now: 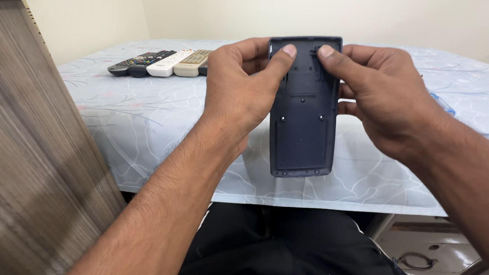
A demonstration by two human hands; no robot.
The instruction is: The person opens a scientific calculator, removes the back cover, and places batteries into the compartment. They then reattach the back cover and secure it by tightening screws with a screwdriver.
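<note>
A dark blue plastic shell (302, 129), the inner side of a remote-control casing with small screw holes, stands upright in front of me above the table's near edge. My left hand (238, 90) grips its left upper side, thumb pressed on the top inside. On the other side, my right hand (378, 96) clasps the right upper edge, its thumb also on the top inside. Both sets of fingers wrap behind the shell and are hidden there.
Several remote controls (160, 62), black, white and beige, lie side by side at the far left of the table with its pale blue patterned cloth (146, 117). A wooden panel (29, 155) rises at my left. A small blue-edged object (443, 103) peeks out behind my right hand.
</note>
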